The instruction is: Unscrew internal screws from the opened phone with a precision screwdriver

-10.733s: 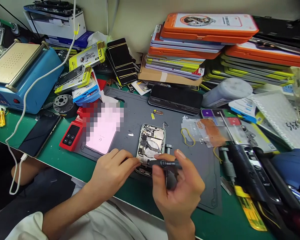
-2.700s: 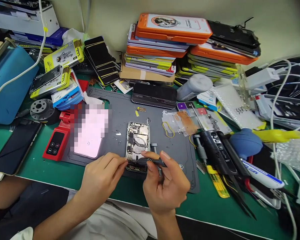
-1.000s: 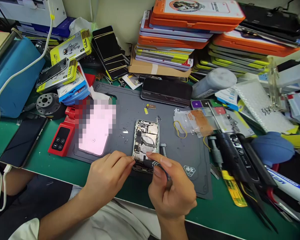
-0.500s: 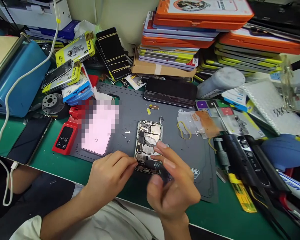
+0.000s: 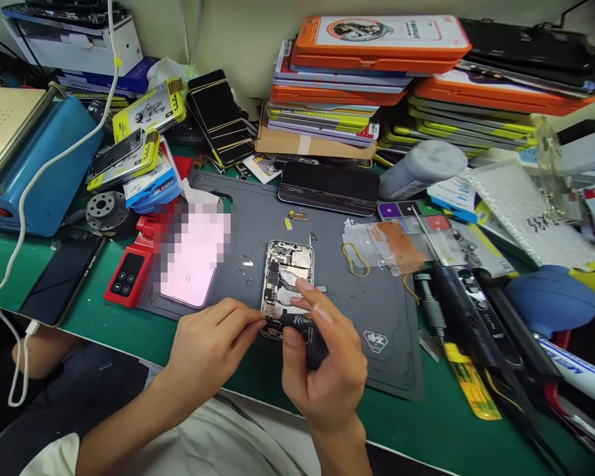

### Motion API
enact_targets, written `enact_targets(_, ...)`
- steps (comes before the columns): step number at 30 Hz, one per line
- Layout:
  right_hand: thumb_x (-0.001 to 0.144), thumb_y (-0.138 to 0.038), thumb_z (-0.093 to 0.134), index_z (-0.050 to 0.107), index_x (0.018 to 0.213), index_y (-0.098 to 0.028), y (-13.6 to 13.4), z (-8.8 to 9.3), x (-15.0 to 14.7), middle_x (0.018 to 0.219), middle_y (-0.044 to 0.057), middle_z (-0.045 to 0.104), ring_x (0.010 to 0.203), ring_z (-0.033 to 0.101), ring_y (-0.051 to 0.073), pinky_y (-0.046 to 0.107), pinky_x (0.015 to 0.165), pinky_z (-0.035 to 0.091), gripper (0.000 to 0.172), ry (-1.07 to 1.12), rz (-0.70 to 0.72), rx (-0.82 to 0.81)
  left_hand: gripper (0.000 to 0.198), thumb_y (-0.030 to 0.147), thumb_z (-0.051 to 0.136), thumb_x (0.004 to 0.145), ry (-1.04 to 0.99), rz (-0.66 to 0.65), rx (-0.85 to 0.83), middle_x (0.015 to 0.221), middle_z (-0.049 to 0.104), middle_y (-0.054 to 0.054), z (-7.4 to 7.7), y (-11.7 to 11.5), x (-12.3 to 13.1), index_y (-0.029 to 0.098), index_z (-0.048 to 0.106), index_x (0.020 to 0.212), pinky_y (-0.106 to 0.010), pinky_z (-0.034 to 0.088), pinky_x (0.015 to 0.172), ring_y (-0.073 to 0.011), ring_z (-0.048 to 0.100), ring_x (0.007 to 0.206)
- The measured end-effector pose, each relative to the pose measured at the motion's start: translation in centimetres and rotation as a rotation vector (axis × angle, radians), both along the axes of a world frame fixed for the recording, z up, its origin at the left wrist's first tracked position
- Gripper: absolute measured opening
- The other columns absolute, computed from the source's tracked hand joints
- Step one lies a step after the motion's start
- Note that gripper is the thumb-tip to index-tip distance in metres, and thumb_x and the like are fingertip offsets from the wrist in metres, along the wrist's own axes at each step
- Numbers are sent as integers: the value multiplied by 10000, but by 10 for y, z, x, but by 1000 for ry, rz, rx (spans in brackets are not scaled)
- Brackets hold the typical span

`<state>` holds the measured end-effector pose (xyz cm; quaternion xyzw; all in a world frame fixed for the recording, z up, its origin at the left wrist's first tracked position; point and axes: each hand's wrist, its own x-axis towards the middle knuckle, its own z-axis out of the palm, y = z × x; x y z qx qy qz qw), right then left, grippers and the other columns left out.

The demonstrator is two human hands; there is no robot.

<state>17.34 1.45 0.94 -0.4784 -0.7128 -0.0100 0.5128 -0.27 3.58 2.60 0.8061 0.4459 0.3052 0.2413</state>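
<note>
An opened phone (image 5: 287, 274) lies on the grey work mat, its inner boards and a round pale coil exposed. At its lower left edge my left hand (image 5: 218, 344) is closed in a pinch; what the fingertips hold, if anything, is too small to make out. My right hand (image 5: 330, 350) reaches over the phone's lower right side with fingers spread and the thumb apart near the bottom edge. Those fingers hide part of the phone's right side. Tiny loose parts (image 5: 248, 264) lie on the mat to the left of the phone.
A red clamp device (image 5: 126, 274) holds a lit pink screen (image 5: 191, 264) on the left. A dark phone (image 5: 328, 188) lies behind the opened one. Tools, including a blue air blower (image 5: 550, 301), crowd the right. Stacked orange boxes (image 5: 377, 56) stand at the back.
My right hand has come down and closer to the phone, its thumb now near the lower edge. The left pinch stays at the phone's edge. The whole view has shifted slightly.
</note>
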Motion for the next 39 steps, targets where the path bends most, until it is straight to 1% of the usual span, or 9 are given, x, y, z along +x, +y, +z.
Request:
enact_targets(3,1009,39,536,399,1643,-204,0,-1,0,1504,172,579,1294,673,262,372,940,662,693,13,-1,-2,92,208,642,1083,13,4,11,1008,780,42,4,1,0,218,733,1092,-187,558,771,-86,758,855)
enact_targets(6,1041,-19,545,406,1641,-188,0,0,1,1497,188,581,1279,682,276,384,918,671,639,15,-1,7,104,212,641,1084,21,5,23,1009,784,40,6,3,2,221,743,1099,-189,554,744,-88,761,849)
enact_targets(12,1061,-30,510,424,1645,-190,0,-2,1,1479,193,593,1251,695,274,389,880,673,611,29,-10,13,117,236,626,1095,38,30,62,991,777,40,0,4,7,221,741,1106,-207,525,690,-86,755,830)
enact_targets(15,1043,-100,661,461,1629,-196,-2,-6,3,1324,169,672,1127,737,270,371,837,690,627,53,-26,17,89,220,645,1083,21,28,99,987,777,42,-3,2,7,216,735,1082,-212,518,696,-89,753,828)
enact_targets(19,988,10,688,470,1627,-202,-4,-8,3,1116,107,712,951,752,218,298,732,687,707,145,-36,-8,119,219,627,1093,30,4,109,1011,778,50,-5,2,5,229,745,1101,-212,520,721,-86,752,843)
enact_targets(28,963,75,640,453,1638,-222,-3,-5,1,1151,104,679,968,747,210,296,703,707,761,290,37,-3,169,280,592,1116,55,-14,124,970,753,49,-7,5,4,239,750,1071,-229,484,680,-74,728,800)
enact_targets(32,971,63,640,449,1634,-213,-1,-1,2,1122,97,665,915,730,186,257,649,684,743,336,-48,54,153,249,584,1113,59,3,145,959,735,45,-7,5,6,219,707,1027,-240,442,622,-71,697,764)
enact_targets(35,975,49,640,456,1623,-210,0,-2,2,1091,93,667,907,727,191,250,637,669,722,311,-97,64,145,237,576,1116,55,22,154,962,729,35,-9,5,5,217,710,1064,-234,440,621,-70,693,769)
enact_targets(39,980,37,641,464,1622,-215,-1,-10,1,1115,102,676,930,739,203,254,646,669,712,227,-56,40,141,241,588,1115,32,45,137,970,722,30,-11,3,4,225,728,1104,-228,461,653,-74,705,792)
